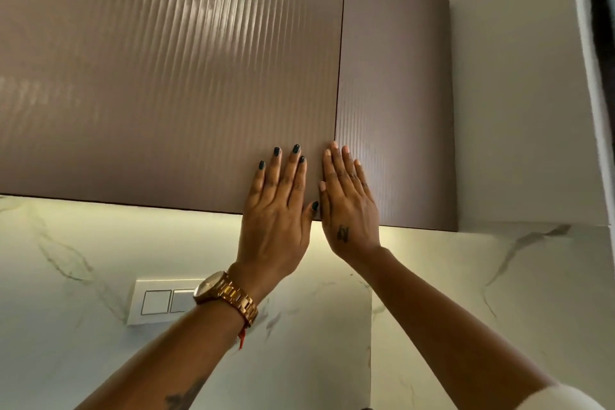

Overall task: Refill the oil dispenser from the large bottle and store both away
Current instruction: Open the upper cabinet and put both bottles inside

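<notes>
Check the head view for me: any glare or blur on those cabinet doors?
Head view: streaky glare across the left door, a weaker patch on the right door; an under-cabinet glow brightens the wall; both hands look sharp; wide-angle lens tilts the edges.

Two ribbed mauve cabinet doors, left (166, 76) and right (396, 93), shut side by side. Two flat hands, left hand (278, 213) and right hand (349, 206). One gold metal wristwatch (226, 296), one white double wall switch (156, 301).
</notes>
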`<action>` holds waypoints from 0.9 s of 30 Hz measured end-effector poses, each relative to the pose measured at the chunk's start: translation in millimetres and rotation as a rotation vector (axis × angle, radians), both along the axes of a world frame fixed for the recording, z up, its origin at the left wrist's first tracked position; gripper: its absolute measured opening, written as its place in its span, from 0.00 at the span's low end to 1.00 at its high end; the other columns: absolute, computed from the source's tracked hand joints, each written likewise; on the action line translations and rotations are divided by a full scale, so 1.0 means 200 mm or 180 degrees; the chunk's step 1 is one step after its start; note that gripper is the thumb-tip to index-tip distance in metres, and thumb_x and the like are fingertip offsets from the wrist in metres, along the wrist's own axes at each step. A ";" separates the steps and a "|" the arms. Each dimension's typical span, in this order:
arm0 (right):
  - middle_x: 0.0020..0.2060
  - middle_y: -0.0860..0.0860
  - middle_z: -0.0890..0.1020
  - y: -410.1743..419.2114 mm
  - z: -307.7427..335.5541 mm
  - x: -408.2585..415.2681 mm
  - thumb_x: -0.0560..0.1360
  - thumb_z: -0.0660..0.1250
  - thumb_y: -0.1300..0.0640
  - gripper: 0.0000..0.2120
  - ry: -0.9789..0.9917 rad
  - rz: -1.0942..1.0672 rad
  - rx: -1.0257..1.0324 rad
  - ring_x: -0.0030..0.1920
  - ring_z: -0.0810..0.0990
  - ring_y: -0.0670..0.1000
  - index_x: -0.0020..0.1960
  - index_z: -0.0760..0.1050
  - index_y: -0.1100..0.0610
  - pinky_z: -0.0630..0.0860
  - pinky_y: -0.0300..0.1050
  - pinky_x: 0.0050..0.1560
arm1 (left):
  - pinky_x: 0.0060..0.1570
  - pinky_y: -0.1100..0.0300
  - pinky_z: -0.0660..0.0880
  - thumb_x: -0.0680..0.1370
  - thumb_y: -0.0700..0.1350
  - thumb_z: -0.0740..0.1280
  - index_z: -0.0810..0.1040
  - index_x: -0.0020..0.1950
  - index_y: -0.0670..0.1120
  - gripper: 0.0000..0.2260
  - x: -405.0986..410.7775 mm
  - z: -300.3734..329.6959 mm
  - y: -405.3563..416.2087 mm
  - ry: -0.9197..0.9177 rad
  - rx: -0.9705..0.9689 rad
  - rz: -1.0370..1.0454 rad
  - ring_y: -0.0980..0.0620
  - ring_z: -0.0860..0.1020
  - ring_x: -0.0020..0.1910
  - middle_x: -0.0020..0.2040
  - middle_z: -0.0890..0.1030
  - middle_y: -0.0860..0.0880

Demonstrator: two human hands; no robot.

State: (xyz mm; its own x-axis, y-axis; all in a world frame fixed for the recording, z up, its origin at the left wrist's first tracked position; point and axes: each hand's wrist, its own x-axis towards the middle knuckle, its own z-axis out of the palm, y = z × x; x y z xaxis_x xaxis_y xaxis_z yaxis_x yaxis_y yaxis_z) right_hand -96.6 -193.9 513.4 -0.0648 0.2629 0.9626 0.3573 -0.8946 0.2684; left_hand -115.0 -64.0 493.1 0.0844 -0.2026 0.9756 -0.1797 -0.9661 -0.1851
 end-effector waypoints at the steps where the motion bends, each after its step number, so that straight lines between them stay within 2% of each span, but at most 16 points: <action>1: 0.71 0.60 0.63 0.01 0.00 0.05 0.80 0.55 0.56 0.23 0.0017 0.0020 -0.0009 0.73 0.56 0.58 0.71 0.60 0.65 0.54 0.53 0.72 | 0.74 0.46 0.50 0.81 0.53 0.47 0.52 0.76 0.41 0.26 0.04 0.00 0.00 -0.0003 -0.0001 0.0061 0.41 0.49 0.75 0.76 0.53 0.43; 4: 0.71 0.60 0.64 0.03 0.00 0.18 0.81 0.49 0.53 0.23 0.0047 0.0095 -0.0032 0.72 0.56 0.58 0.71 0.60 0.65 0.55 0.54 0.72 | 0.73 0.45 0.51 0.81 0.53 0.45 0.51 0.75 0.40 0.26 0.14 0.00 0.03 0.0005 0.0021 0.0227 0.41 0.50 0.75 0.76 0.53 0.42; 7: 0.72 0.60 0.63 0.06 -0.01 0.34 0.80 0.51 0.55 0.23 0.0070 0.0225 0.0014 0.73 0.56 0.57 0.72 0.60 0.65 0.55 0.53 0.72 | 0.73 0.45 0.51 0.81 0.54 0.45 0.50 0.75 0.40 0.27 0.23 0.00 0.05 0.0047 0.0012 0.0385 0.40 0.50 0.75 0.76 0.52 0.42; 13: 0.72 0.60 0.63 0.10 0.00 0.54 0.80 0.52 0.57 0.22 -0.0040 0.0355 -0.0046 0.73 0.54 0.56 0.72 0.58 0.65 0.54 0.53 0.73 | 0.74 0.47 0.41 0.80 0.55 0.39 0.40 0.75 0.42 0.27 0.37 -0.01 0.09 0.0187 -0.0012 0.0615 0.42 0.40 0.75 0.76 0.43 0.43; 18: 0.73 0.56 0.58 0.12 0.00 0.61 0.81 0.40 0.52 0.24 -0.0076 0.0610 -0.0014 0.74 0.52 0.53 0.73 0.54 0.62 0.50 0.49 0.75 | 0.73 0.45 0.51 0.80 0.54 0.40 0.51 0.75 0.41 0.27 0.39 0.00 0.09 0.0036 0.0020 0.0928 0.41 0.51 0.75 0.76 0.53 0.42; 22: 0.73 0.55 0.55 0.12 0.00 0.61 0.81 0.40 0.51 0.25 -0.0022 0.0631 -0.0068 0.74 0.50 0.53 0.73 0.53 0.62 0.45 0.47 0.75 | 0.72 0.44 0.54 0.80 0.54 0.43 0.54 0.75 0.41 0.27 0.41 0.00 0.09 0.0049 0.0040 0.1023 0.40 0.53 0.74 0.75 0.56 0.42; 27: 0.74 0.53 0.50 0.09 0.02 0.58 0.80 0.41 0.48 0.26 0.0205 0.0785 0.0062 0.75 0.46 0.53 0.74 0.49 0.60 0.40 0.47 0.75 | 0.71 0.43 0.53 0.79 0.54 0.45 0.57 0.74 0.40 0.27 0.39 0.02 0.08 0.0057 0.0047 0.0976 0.39 0.55 0.74 0.75 0.58 0.41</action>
State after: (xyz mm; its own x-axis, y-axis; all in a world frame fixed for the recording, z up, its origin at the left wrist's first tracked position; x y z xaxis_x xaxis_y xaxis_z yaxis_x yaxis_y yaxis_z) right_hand 18.4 -175.5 516.9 -0.0631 0.2280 0.9716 0.5810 -0.7832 0.2215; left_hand -36.9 -48.5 496.3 0.1609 -0.1792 0.9706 0.1165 -0.9731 -0.1990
